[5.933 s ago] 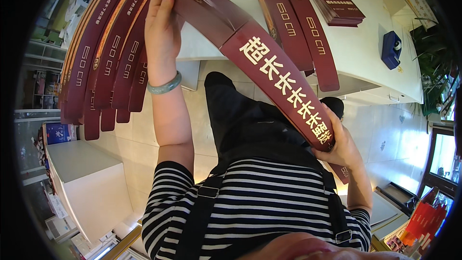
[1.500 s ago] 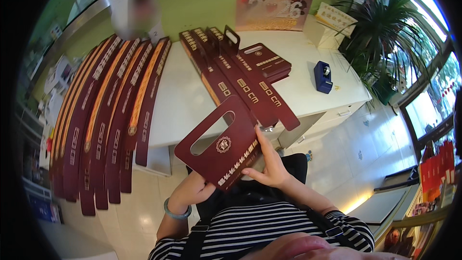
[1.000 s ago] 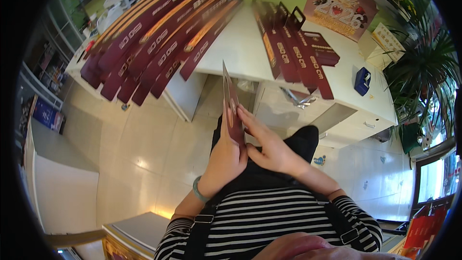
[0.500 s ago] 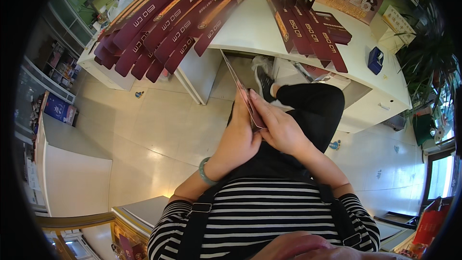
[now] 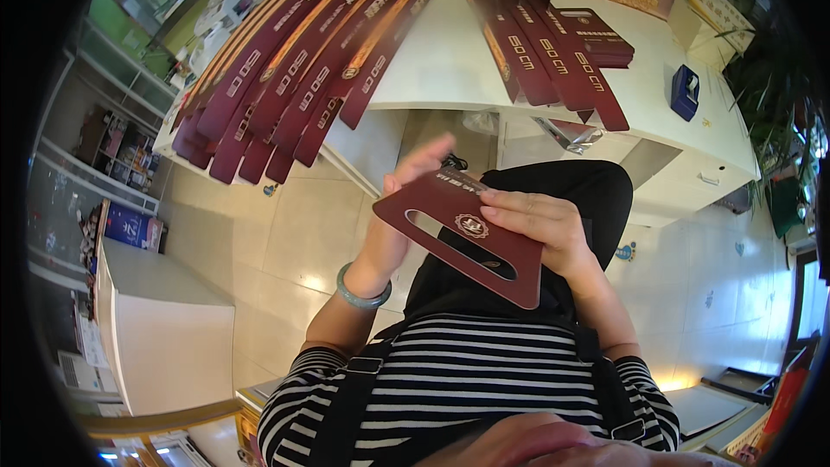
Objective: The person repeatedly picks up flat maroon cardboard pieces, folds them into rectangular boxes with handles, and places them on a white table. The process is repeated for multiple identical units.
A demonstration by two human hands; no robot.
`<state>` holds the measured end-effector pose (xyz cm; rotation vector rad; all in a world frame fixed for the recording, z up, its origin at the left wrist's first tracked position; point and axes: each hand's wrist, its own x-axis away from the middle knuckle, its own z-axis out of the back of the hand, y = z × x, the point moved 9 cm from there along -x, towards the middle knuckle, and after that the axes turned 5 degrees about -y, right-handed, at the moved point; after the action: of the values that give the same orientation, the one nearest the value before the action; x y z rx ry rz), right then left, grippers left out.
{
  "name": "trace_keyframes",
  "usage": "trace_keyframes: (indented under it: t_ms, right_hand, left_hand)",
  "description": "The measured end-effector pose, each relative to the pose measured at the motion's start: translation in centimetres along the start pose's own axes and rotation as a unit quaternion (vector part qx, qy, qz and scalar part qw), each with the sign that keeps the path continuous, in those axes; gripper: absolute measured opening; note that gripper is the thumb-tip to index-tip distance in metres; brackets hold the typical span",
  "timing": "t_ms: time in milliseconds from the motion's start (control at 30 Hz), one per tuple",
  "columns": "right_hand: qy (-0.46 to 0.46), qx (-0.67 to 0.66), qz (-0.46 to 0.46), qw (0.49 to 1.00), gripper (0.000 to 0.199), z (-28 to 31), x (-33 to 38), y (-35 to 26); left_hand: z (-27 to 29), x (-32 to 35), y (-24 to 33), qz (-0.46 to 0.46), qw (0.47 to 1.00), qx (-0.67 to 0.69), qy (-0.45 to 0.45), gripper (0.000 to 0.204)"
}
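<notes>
A flat maroon carton with a long handle slot and a round gold emblem is held over my lap, tilted, its slotted end toward me. My right hand grips its right edge, fingers lying flat on the printed face; the thumb is hidden. At the left edge is my left hand, fingers stretched out away from me and slightly blurred, partly behind the carton. Whether its palm bears the carton cannot be told.
On the white desk, long maroon boxes overlap at the left, overhanging the front edge. More long boxes with handles lie at the right, beside a blue tape dispenser. A white cabinet stands at my left.
The carton, edge-on between both palms before, has turned so its printed face shows upward. My left hand has moved left, fingers spreading away; my right has shifted right onto the face.
</notes>
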<state>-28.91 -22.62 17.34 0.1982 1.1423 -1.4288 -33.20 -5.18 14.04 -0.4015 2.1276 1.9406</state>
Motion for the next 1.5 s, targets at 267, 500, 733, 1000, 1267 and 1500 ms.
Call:
trace_keyframes:
  t_ms: [267,500,733,1000,1267,1500]
  right_hand:
    - [0.025,0.076,-0.096,0.992,0.043,3.0,-0.6,6.0]
    - [0.006,0.342,0.036,0.939,0.030,5.6,-3.5,5.3]
    - [-0.056,0.377,0.046,0.923,0.030,5.9,-3.8,7.1]
    - [-0.019,0.263,-0.156,0.952,0.046,6.4,-5.8,7.9]
    - [0.027,0.188,-0.167,0.967,0.029,4.5,-3.7,9.8]
    - [0.018,0.138,-0.211,0.968,0.021,4.5,-2.8,10.9]
  left_hand:
    - [-1.3,-6.6,-3.6,0.021,0.992,0.008,-0.126,0.086]
    - [1.3,-10.7,-7.7,0.131,0.979,0.131,-0.087,0.084]
    - [-0.9,-12.4,-6.9,0.255,0.929,0.136,-0.233,0.030]
    - [-1.2,-13.4,-2.3,-0.061,0.944,-0.263,-0.187,0.017]
    - [-0.4,-12.0,-1.3,-0.119,0.936,-0.329,-0.029,0.024]
    - [-0.8,-13.2,0.0,-0.168,0.919,-0.340,-0.106,0.012]
